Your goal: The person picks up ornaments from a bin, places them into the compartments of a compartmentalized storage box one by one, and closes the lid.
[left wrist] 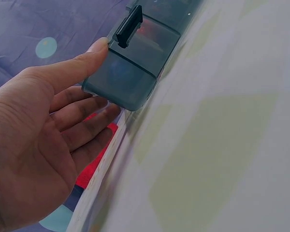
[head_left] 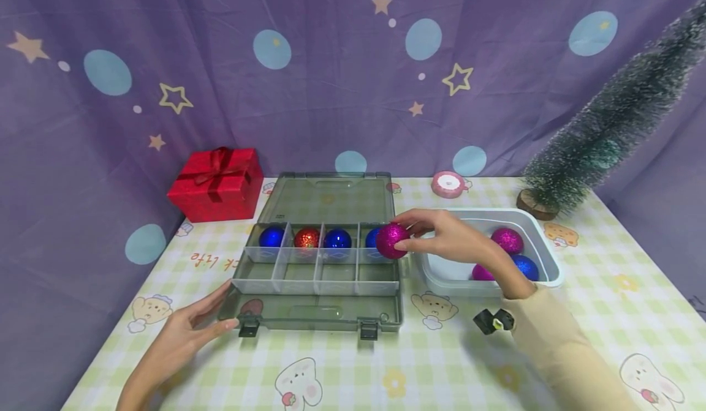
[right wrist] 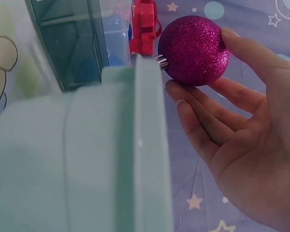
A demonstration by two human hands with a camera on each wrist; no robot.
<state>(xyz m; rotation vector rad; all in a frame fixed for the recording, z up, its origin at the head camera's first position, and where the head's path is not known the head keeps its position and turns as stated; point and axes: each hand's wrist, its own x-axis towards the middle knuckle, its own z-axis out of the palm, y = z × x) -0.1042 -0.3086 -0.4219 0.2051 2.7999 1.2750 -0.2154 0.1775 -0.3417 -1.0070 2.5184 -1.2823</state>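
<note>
A clear grey compartment box [head_left: 311, 313] lies with its lid raised at the back. Blue ornament balls [head_left: 337, 239] and a red one [head_left: 306, 237] sit in its rear compartments. At the box's front left corner, my left hand [head_left: 184, 328] holds on, thumb at the front and fingers along the side; in the left wrist view the hand [left wrist: 53, 130] has the corner between thumb and fingers. My right hand [head_left: 447, 236] pinches a glittery magenta ornament ball [head_left: 391, 241] over the rear right compartment, partly hiding the blue ball there. Its silver cap [right wrist: 160, 61] shows in the right wrist view.
Right of the box, a white tub [head_left: 441, 285] contains magenta [head_left: 507, 240] and blue balls. Behind stand a red gift box [head_left: 217, 184], a ribbon roll [head_left: 448, 184] and a small frosted tree [head_left: 607, 135]. A small black object [head_left: 493, 321] is near the right sleeve.
</note>
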